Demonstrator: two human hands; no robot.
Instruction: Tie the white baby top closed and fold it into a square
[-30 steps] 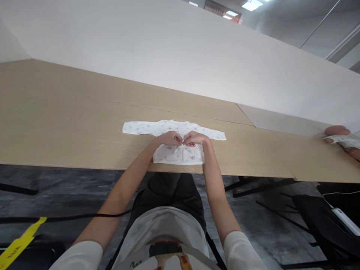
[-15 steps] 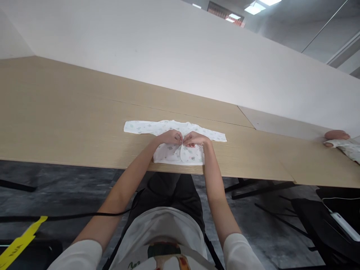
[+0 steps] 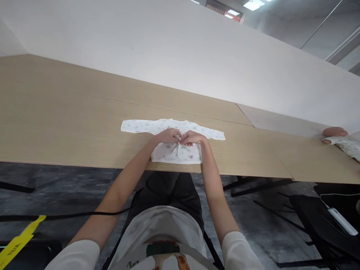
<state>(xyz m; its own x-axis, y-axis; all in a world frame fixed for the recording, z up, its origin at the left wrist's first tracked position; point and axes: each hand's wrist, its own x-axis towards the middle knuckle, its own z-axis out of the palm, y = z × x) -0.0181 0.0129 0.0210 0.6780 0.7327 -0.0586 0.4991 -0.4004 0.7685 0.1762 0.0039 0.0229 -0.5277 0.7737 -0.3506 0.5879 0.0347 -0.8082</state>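
Observation:
A small white baby shirt (image 3: 165,153) with a scattered print lies spread on the wooden table, both sleeves stretched out to the sides. Over the middle of its front, my left hand (image 3: 170,135) pinches one edge of the front opening. My right hand (image 3: 194,138) pinches the fabric from the other side, and the fingertips of both hands meet there. Below them the cloth is puckered, and its hem lies close to the table's near edge. Any fastener between the fingertips is too small and covered to make out.
The table (image 3: 70,123) runs along a white partition (image 3: 157,45). At far right lies a doll-like figure (image 3: 335,132) in pale printed cloth. A black chair (image 3: 315,213) holds a white power strip (image 3: 342,221). A black cable with a yellow tag (image 3: 22,240) crosses at left.
Both hands stay pinched at the shirt's front, with only slight finger movement. The whole view has shifted a little, and the shirt lies as before.

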